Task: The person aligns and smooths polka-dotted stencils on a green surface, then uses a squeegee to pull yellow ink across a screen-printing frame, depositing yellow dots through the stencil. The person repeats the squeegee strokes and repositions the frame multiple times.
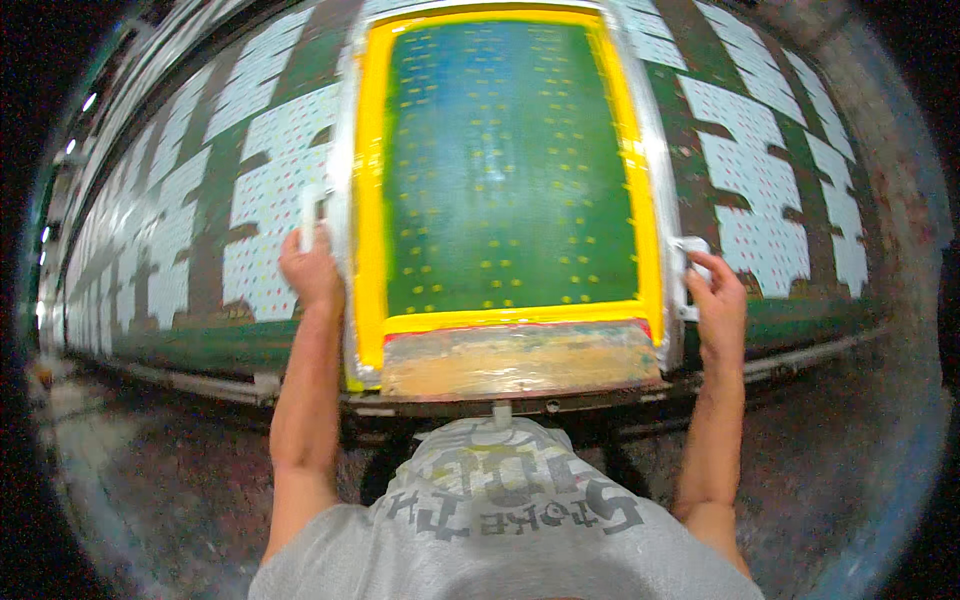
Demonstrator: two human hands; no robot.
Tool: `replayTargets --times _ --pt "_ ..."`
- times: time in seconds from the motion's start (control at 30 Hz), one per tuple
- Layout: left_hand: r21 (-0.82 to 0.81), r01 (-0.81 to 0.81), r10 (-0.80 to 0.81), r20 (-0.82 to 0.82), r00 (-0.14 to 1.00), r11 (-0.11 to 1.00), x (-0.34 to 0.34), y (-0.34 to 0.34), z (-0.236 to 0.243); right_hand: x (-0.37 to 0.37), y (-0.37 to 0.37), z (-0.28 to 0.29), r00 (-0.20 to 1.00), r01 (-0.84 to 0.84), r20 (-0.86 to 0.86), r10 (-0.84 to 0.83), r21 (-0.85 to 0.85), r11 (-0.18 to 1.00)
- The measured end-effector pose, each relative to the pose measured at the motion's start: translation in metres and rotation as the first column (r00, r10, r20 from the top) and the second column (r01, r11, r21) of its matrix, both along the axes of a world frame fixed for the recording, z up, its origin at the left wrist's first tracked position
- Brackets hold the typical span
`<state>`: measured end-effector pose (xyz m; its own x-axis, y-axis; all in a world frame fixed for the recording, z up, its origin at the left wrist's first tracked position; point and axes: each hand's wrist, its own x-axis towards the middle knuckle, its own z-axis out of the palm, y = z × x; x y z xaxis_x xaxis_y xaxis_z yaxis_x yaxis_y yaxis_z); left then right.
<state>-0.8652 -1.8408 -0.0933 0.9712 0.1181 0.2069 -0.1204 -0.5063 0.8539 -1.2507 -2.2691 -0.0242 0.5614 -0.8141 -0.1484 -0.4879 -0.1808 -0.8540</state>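
Observation:
Before me lies a screen printing frame [655, 140] with silvery sides, a yellow border and a green mesh [500, 200] marked by rows of small yellow dots. My left hand [313, 268] is closed round a white handle [309, 215] on the frame's left side. On the right side, my right hand [718, 295] grips a similar white handle [688, 262], fingers curled over it. A wide squeegee with a wooden, stained face [520, 365] rests across the frame's near end. What is beneath the mesh is hidden.
A long table with a green and brown surface [690, 170] stretches to both sides. White fabric pieces with small coloured dots lie in rows at left [280, 170] and right [750, 190]. A rail [800, 360] runs along the table's near edge, close to my body.

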Motion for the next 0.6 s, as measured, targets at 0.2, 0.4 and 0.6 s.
replayTargets --times 0.2,0.4,0.6 --pt "-0.042 -0.036 0.036 -0.004 0.999 0.998 -0.025 -0.027 0.006 -0.026 -0.022 0.004 0.997 0.036 0.062 -0.040 0.072 0.997" --pt "-0.011 -0.023 0.023 0.016 1.000 1.000 -0.035 -0.040 0.003 -0.047 -0.031 -0.007 0.996 -0.033 0.080 0.026 0.096 0.995" --pt "0.048 -0.010 0.009 0.008 1.000 0.999 -0.033 -0.036 -0.002 -0.055 -0.028 -0.012 0.997 -0.075 0.012 0.075 -0.022 0.997"
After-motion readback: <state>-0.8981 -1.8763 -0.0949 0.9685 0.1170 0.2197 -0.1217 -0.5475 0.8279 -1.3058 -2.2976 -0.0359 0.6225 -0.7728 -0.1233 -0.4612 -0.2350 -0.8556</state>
